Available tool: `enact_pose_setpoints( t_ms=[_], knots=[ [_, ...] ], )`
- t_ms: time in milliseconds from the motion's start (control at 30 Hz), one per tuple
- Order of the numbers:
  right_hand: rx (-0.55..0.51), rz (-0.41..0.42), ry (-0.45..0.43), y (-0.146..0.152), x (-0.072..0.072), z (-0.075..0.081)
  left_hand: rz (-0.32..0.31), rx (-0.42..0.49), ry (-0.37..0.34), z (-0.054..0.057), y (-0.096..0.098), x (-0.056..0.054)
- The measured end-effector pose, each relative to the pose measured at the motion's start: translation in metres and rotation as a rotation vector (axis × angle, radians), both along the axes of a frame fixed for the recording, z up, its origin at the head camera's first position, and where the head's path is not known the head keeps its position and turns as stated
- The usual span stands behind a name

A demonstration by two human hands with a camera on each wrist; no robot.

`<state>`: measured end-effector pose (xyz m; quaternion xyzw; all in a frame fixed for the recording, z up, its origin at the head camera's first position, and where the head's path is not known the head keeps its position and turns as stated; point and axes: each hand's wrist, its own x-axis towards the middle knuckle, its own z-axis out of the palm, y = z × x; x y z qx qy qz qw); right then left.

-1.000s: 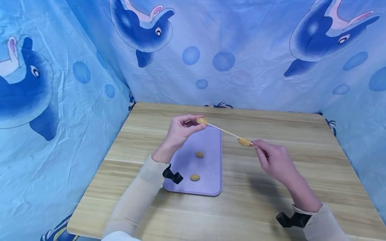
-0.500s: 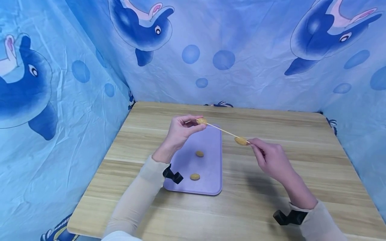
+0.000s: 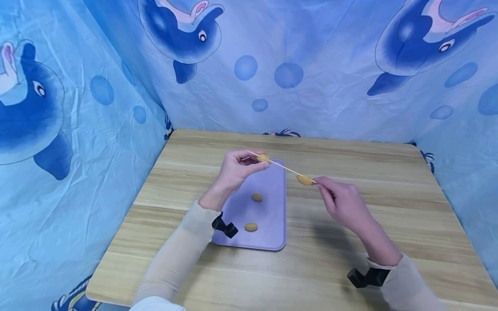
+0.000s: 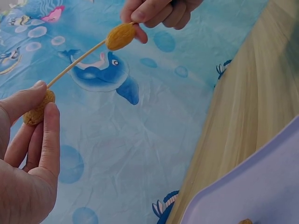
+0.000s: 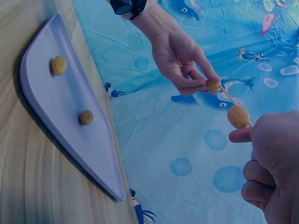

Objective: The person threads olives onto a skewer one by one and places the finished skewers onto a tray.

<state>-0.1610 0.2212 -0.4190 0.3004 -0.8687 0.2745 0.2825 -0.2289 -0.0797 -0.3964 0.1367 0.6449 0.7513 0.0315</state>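
In the head view my left hand pinches a wrinkled yellow-brown oval piece, like a dried date, between thumb and fingers. A thin wooden skewer runs through it, its far tip sticking out past the fingers. Another such dried date sits on the skewer near its other end. There my right hand pinches the stick just behind it; the left wrist view shows this right-hand date against the fingertips. The skewer hangs in the air above a purple tray.
Two more dried dates lie apart on the tray, one nearer the middle and one towards the front. A wooden table carries the tray. Blue dolphin-print cloth hangs behind and beside the table.
My right hand has moved left with the skewer, closer to the left hand. The skewer's tip now protrudes beyond the left-hand date, where one second ago it did not show.
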Motion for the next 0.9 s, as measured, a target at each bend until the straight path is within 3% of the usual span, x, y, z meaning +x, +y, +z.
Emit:
enact_pose_setpoints(
  t_ms=[900],
  knots=[
    [0.0, 0.006, -0.104, -0.023, -0.002, 0.004, -0.002, -0.012, -0.051, -0.005, 0.008, 0.009]
  ],
)
